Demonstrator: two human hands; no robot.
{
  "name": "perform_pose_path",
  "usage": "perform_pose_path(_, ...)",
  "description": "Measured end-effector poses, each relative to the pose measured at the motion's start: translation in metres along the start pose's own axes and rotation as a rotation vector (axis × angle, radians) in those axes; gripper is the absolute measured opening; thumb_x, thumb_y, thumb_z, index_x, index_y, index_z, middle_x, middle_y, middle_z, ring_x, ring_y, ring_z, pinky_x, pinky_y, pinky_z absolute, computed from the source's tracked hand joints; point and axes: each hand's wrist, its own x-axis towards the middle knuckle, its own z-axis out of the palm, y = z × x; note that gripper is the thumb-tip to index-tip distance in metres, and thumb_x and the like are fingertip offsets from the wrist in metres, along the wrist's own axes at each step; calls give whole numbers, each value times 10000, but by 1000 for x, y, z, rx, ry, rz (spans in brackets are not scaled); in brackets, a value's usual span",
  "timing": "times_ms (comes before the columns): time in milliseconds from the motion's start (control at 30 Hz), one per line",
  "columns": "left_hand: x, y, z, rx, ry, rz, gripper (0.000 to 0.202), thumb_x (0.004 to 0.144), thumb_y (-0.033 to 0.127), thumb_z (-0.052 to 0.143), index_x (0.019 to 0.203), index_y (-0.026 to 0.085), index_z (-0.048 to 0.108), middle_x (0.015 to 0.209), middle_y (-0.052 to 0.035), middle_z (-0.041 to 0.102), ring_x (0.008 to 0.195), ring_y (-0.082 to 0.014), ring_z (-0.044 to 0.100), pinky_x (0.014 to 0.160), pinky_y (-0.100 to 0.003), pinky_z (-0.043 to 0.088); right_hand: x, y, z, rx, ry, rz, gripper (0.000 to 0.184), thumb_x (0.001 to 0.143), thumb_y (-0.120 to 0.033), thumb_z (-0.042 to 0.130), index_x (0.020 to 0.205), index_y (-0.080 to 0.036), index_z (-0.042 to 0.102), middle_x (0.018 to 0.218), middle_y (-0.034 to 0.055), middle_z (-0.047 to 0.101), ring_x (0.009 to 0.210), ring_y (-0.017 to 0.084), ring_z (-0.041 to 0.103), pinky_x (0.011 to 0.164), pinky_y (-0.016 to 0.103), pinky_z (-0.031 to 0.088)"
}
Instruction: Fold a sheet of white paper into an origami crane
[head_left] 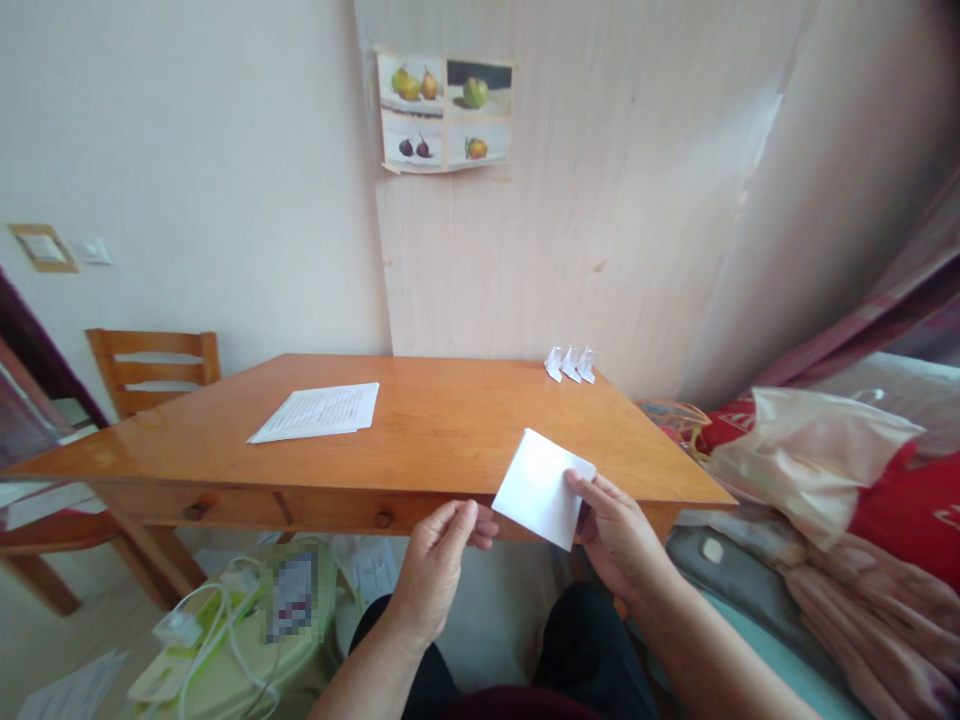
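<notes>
My right hand (619, 530) grips a folded square of white paper (536, 490), thumb on top and fingers beneath. The sheet is tilted in the air before the table's front edge. Beside its left corner, my left hand (439, 565) is loosely curled, holding nothing that shows. A small gap seems to lie between those fingers and the paper. Three small folded white paper shapes (570, 364) stand in a row at the table's far right corner. On the table's left half lies a stack of printed sheets (322, 410).
The wooden table (442, 420) has drawers with round knobs along its front. A wooden chair (157, 372) stands at the left. Below is a pale green stool (292, 660) with white cables. Bags (810, 450) and cloth are piled at the right. Fruit pictures (446, 112) hang on the wall.
</notes>
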Motion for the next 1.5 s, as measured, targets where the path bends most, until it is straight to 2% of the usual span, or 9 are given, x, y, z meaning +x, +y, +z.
perform_pose_path(200, -1, 3, 4, 40, -74, 36, 291, 936, 433, 605, 893, 167, 714, 867, -60, 735, 803, -190, 646, 789, -301, 488, -2, 5, 0, 2, -17, 5, 297, 788, -410, 807, 970, -184, 744, 883, 56, 735, 732, 176, 608, 646, 276, 475)
perform_pose_path(533, -1, -2, 0, 120, 0, 108, 255, 905, 385, 636, 759, 176, 637, 759, -22, 656, 774, -173, 581, 748, -259, 440, -5, 4, 5, -30, -60, -4, 310, 777, -437, 816, 949, -185, 761, 857, 52, 720, 720, 164, 589, 648, 270, 475)
perform_pose_path(767, -1, 5, 2, 103, -92, 57, 261, 931, 431, 608, 980, 187, 687, 896, -38, 689, 849, -185, 595, 784, -262, 456, -8, 4, 4, -96, -109, -8, 316, 795, -463, 795, 938, -183, 760, 803, 45, 695, 680, 152, 559, 633, 268, 452)
perform_pose_path(867, 0, 5, 4, 161, -69, 71, 286, 933, 452, 604, 891, 180, 681, 795, -21, 648, 783, -170, 566, 735, -245, 442, -9, 5, 5, -111, -141, 3, 300, 811, -455, 782, 938, -185, 755, 809, 49, 689, 682, 153, 545, 640, 277, 444)
perform_pose_path(1000, 1, 1, 2, 211, -14, 90, 334, 936, 470, 588, 788, 178, 652, 721, -17, 610, 728, -165, 540, 699, -243, 435, -7, 6, 3, -119, -112, -2, 265, 804, -434, 790, 819, -179, 716, 719, 21, 630, 629, 130, 492, 593, 257, 402)
perform_pose_path(1200, 1, -1, -3, 225, 8, 108, 327, 962, 463, 546, 879, 182, 690, 772, -28, 654, 755, -176, 583, 704, -256, 466, -1, 5, 1, -116, -36, -11, 348, 779, -433, 799, 669, -190, 575, 593, -29, 503, 536, 109, 425, 523, 245, 354)
perform_pose_path(1300, 3, -3, -8, 296, 54, 214, 273, 1004, 386, 485, 1038, 201, 684, 968, -51, 709, 932, -205, 648, 835, -297, 503, -1, 2, 2, -96, 16, -21, 338, 764, -415, 804, 680, -195, 561, 591, -37, 485, 514, 104, 420, 485, 238, 323)
perform_pose_path(1400, 6, -7, -14, 488, 104, 437, 227, 986, 275, 515, 1177, 224, 628, 1131, -72, 698, 1052, -222, 657, 935, -362, 518, 0, 0, 2, -54, 48, -5, 328, 740, -393, 817, 684, -197, 559, 580, -46, 466, 494, 99, 404, 459, 235, 302)
perform_pose_path(1500, 8, -8, -16, 756, 72, 748, 469, 907, 158, 617, 1358, 260, 541, 1299, -98, 630, 1204, -257, 595, 1043, -447, 478, 2, 4, 1, -28, 71, 20, 312, 724, -360, 826, 679, -193, 567, 582, -47, 477, 494, 94, 407, 459, 233, 307)
